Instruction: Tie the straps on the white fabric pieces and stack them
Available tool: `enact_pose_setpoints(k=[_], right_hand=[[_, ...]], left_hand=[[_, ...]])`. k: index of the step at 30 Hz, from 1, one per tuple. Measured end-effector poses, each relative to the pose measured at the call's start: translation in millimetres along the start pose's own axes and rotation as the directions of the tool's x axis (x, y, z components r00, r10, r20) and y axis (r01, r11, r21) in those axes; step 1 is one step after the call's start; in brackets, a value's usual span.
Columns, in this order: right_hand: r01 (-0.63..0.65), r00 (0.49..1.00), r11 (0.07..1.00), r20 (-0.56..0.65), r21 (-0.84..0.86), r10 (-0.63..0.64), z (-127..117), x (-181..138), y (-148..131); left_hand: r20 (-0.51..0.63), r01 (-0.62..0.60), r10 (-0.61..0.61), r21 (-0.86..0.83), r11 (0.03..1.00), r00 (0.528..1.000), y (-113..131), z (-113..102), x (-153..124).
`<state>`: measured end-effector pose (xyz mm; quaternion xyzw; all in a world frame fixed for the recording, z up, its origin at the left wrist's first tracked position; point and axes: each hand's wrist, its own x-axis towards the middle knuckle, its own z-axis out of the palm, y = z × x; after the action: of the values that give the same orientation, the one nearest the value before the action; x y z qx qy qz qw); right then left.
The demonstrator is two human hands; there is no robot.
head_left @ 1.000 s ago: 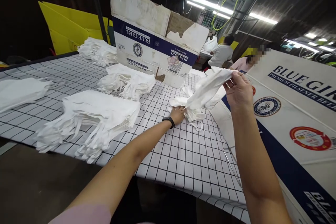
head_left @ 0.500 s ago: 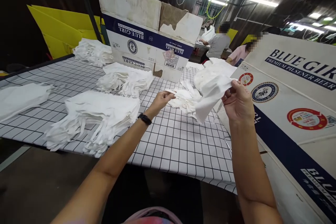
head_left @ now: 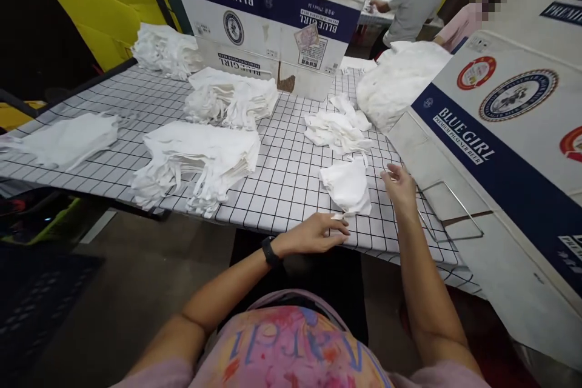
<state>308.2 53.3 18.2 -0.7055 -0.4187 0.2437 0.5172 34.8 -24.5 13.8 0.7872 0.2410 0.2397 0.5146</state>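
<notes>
A small white cloth piece (head_left: 347, 185) lies flat on the black-and-white checked table cover (head_left: 291, 188) near its front edge. My left hand (head_left: 318, 233) rests at the cloth's lower corner, its fingertips pinching the corner or a strap. My right hand (head_left: 399, 184) hovers just right of the cloth, fingers loosely spread and holding nothing. Behind the cloth lies a loose heap of similar white pieces (head_left: 336, 128).
Stacks of white pieces (head_left: 200, 157) (head_left: 231, 100) (head_left: 166, 48) sit to the left and a flat one (head_left: 68, 139) at far left. A Blue Girl carton (head_left: 273, 12) stands behind; another carton (head_left: 504, 133) fills the right. Two people work in the background.
The white piece held up in both hands has come down onto the table near the front edge. My right hand has let go of it. The camera has tilted downward.
</notes>
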Motion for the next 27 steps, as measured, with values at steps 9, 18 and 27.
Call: enact_pose_setpoints(k=[9, 18, 27], right_hand=[[0.365, 0.884, 0.919, 0.364, -0.148, -0.293, -18.9, -93.2, 28.0], [0.39, 0.887, 0.886, 0.36, -0.25, -0.289, -18.5, -96.5, 48.2], [0.415, 0.894, 0.88, 0.281, -0.23, -0.349, -4.8, -89.3, 34.7]], left_hand=[[0.32, -0.153, 0.173, -0.087, 0.984, 0.932, 19.1, 3.8, 17.2], [-0.197, 0.176, -0.118, 0.309, 0.935, 0.973, 2.5, -22.9, 22.4], [-0.345, 0.346, -0.149, 0.63, 0.695, 0.927, -7.8, 5.6, 46.8]])
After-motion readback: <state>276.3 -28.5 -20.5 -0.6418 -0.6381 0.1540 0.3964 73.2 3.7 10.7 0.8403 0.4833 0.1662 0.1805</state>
